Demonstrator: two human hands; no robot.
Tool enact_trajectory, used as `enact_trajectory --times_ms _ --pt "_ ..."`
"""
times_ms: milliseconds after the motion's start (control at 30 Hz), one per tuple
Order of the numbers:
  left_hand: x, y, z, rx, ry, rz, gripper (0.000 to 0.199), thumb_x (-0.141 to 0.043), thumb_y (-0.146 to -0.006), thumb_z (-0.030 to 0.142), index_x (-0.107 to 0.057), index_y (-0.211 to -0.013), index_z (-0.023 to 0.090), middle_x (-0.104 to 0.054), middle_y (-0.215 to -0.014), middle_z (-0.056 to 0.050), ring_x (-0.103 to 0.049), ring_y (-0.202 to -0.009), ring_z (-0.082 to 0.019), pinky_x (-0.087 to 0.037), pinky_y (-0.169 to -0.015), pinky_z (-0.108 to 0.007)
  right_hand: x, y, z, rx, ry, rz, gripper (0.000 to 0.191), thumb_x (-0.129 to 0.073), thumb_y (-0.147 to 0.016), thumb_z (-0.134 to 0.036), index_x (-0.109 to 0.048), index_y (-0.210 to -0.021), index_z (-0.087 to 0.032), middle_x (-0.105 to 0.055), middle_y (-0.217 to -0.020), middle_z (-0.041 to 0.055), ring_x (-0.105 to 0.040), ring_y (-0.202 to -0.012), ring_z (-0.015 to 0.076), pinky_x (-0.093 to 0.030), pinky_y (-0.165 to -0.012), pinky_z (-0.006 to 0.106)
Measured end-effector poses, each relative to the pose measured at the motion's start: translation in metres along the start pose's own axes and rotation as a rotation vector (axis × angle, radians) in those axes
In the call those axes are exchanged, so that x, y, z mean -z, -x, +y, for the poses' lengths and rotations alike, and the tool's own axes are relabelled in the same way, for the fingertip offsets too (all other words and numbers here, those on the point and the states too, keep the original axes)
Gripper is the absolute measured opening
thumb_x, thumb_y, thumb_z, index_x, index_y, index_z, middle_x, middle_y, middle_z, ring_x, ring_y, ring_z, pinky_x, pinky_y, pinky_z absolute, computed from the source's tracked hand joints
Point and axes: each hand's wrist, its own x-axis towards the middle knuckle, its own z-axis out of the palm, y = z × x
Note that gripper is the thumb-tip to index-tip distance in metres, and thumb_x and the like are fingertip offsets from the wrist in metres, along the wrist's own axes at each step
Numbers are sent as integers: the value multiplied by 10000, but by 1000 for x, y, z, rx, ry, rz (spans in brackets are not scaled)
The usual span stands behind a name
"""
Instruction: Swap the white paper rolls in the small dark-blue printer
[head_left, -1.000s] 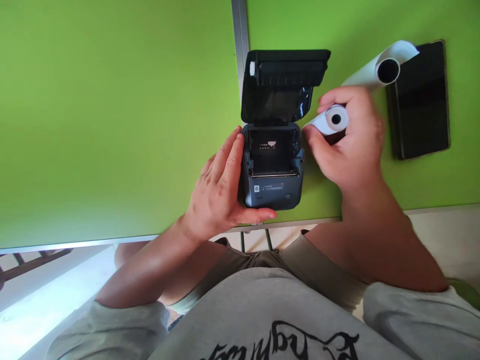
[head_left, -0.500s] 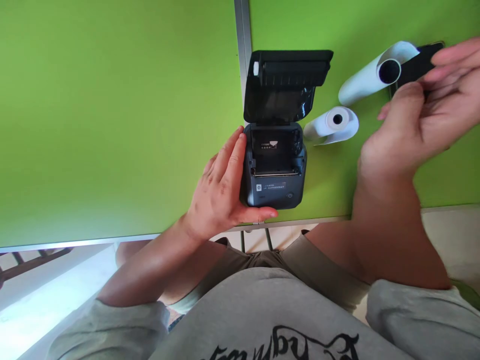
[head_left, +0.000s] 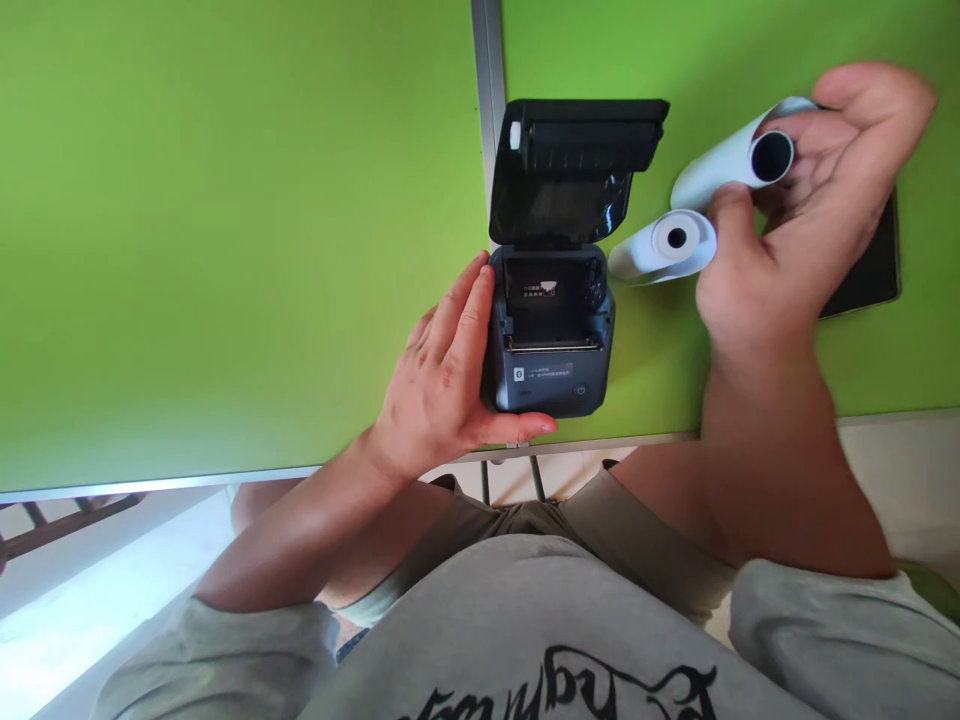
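Observation:
A dark grey printer [head_left: 553, 385] stands near the table's front edge, its black lid [head_left: 570, 180] raised and its bay empty. Against its left side and front edge rests my left hand [head_left: 442, 375], the thumb stretched along the front, so the printer sits between thumb and fingers. My right hand [head_left: 810, 200] is at the larger white paper roll [head_left: 716, 165], thumb beside its near end and fingers behind the dark core opening, closed around that end. A smaller white roll [head_left: 652, 250] lies between the printer and my right wrist.
A black flat device [head_left: 874, 265] lies partly under my right hand. The green table [head_left: 225, 220] has a metal seam [head_left: 490, 90] running away behind the printer. Its front edge runs just above my lap.
My right hand has moved left from over the black device to the larger roll and closed on its end. The roll has shifted slightly left. My left hand and the printer have stayed put.

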Motion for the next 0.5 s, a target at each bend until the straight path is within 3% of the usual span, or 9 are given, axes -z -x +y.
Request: enact_trajectory --times_ms 100,200,400,500 --pt "1 0 0 8 -3 -10 1288 -500 -757 952 -132 -1655 105 -372 -1648 -288 -400 -1542 -393 -443 -1224 -517 0 1 1 60 30 -18 334 -467 -926 -143 -587 -1214 -263 -647 -1088 -22 -659 -1069 156 -503 -932 423" --pt "2 0 -1 2 11 -18 1285 -517 -756 945 -140 -1658 111 -373 -1650 -281 -401 -1542 -392 -445 -1224 -511 -1 1 -2 77 156 -74 271 -491 -901 -119 -609 -1118 -229 -617 -1053 1 -639 -1057 168 -511 -947 431" --pt "1 0 0 4 23 -12 1274 -515 -758 944 -148 -1657 119 -372 -1652 -277 -403 -1542 -387 -445 -1225 -503 -1 0 -11 27 362 -41 270 -646 -842 -146 -616 -1095 -236 -521 -1082 16 -609 -953 157 -515 -989 475" --pt "1 0 0 -2 6 -18 1288 -511 -757 946 -137 -1652 99 -370 -1645 -296 -398 -1544 -389 -441 -1228 -502 1 2 -7 39 328 -65 478 -604 -823 -80 -552 -1258 -272 -548 -1173 21 -608 -1098 190 -491 -1040 483"
